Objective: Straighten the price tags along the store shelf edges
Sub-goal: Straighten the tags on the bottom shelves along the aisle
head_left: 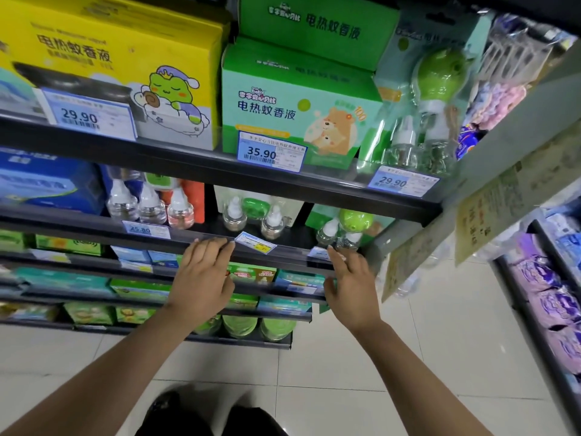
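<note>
Along the top shelf edge, three price tags are seen standing fairly square: one marked 29.90 in front of a yellow box, one marked 35.90 in front of a green box, and another 29.90 below a blister pack with a green plug-in device. On the second shelf, clear refill bottles are lined up behind a tag reading 25.80. Further right on that same edge, a crooked tag is tilted, its right end dropped. It is flanked by both hands. The left hand is laid on the rail just beside the tag's left end, fingers straight and spread, nothing gripped. The right hand is set further right, its fingertips touching a partly hidden tag, fingers loosely extended. Both forearms are stretched forward over a pale tiled floor.
</note>
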A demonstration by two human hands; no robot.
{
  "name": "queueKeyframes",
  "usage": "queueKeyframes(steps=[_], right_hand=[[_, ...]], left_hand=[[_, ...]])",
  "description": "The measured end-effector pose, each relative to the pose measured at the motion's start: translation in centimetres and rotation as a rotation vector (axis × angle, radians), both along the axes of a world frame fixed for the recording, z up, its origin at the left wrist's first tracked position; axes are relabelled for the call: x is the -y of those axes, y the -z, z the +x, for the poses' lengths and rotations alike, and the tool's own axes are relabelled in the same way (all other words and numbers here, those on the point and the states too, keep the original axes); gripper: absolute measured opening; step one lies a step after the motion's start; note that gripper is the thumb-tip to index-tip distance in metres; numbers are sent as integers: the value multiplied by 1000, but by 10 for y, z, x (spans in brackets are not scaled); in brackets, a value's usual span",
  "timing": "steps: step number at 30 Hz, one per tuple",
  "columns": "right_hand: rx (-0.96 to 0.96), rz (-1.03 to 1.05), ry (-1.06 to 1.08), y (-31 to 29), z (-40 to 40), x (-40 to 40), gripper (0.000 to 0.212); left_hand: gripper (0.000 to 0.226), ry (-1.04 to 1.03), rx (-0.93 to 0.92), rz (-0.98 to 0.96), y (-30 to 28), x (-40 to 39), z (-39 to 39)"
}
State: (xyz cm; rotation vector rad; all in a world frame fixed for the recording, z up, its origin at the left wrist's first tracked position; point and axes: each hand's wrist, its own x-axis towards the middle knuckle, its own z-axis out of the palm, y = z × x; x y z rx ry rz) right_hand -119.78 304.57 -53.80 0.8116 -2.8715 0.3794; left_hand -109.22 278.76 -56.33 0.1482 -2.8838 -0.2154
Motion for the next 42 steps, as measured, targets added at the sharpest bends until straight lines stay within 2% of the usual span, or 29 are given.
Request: queueKeyframes(steps=[9,13,21,28,42], right_hand=[[-76,156,-26,0,6,3,63],[-80,120,-27,-3,8,8,61],[-14,55,-226,-10,18,57,58],[89,117,-324,-13,16,96,62],[74,199,-393,-11,17,116,58]], left_hand=[[71,-7,30,-57,0,0,1],[72,-8,33,-61,-2,1,2],[71,-76,38,-52,-2,13,8],[72,-138,81,-29,4,29,17],[67,-181,-2,3,-6,60,48]])
